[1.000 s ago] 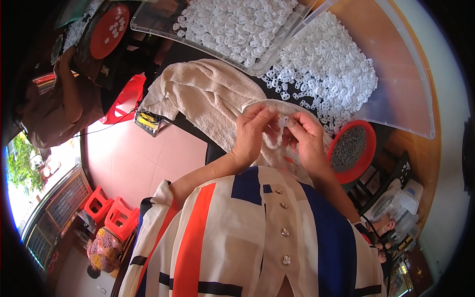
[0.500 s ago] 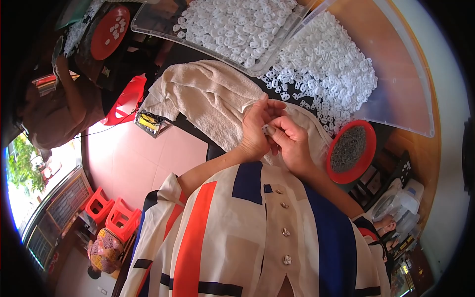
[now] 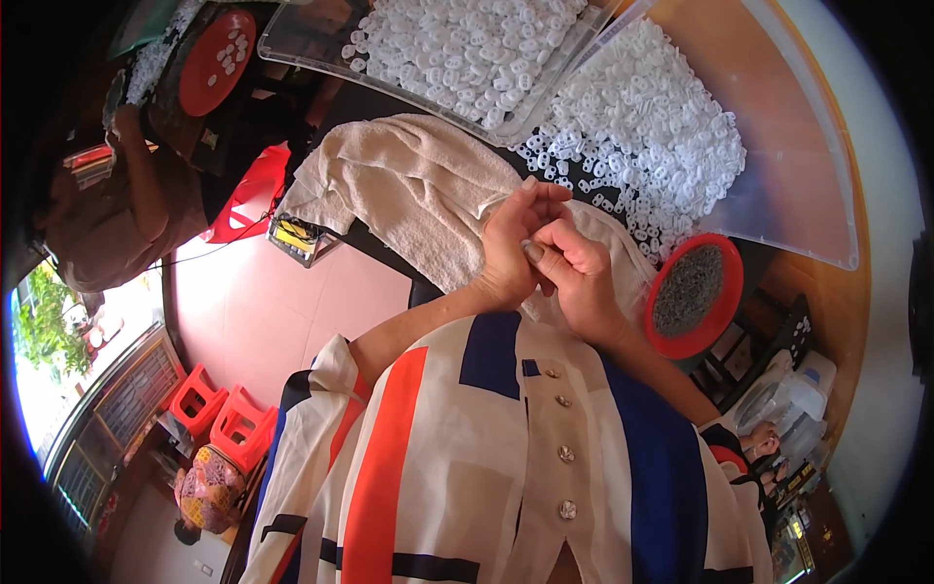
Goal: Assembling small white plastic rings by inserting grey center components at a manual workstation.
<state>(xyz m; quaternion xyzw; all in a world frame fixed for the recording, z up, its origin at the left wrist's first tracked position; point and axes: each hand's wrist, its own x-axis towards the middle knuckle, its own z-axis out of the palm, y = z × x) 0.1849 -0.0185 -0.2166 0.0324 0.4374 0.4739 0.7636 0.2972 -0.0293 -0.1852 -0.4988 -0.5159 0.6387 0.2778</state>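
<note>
My left hand [image 3: 508,248] is above the beige towel [image 3: 404,185], palm turned toward my right hand, its fingers curled. My right hand [image 3: 582,282] meets it, thumb and forefinger pinched together against the left fingers. What lies between them is hidden; only a small pale spot shows by the right thumb. Beyond the hands spreads a pile of small white plastic pieces [image 3: 671,146] with holes, some scattered on the black tabletop. To the right of my right hand stands a red bowl [image 3: 733,297] filled with small grey metal-looking parts [image 3: 689,290].
A clear plastic tub [image 3: 389,83] of white oval pieces [image 3: 467,58] stands at the back; a clear sheet-like wall [image 3: 788,185] rises behind the pile. On the far left another person [image 3: 126,214] works by a red plate [image 3: 216,63]. Red stools [image 3: 241,423] stand on the floor.
Both hands have shifted slightly to the right. A white piece with holes, visible between them before, is now covered by the right thumb and fingers.
</note>
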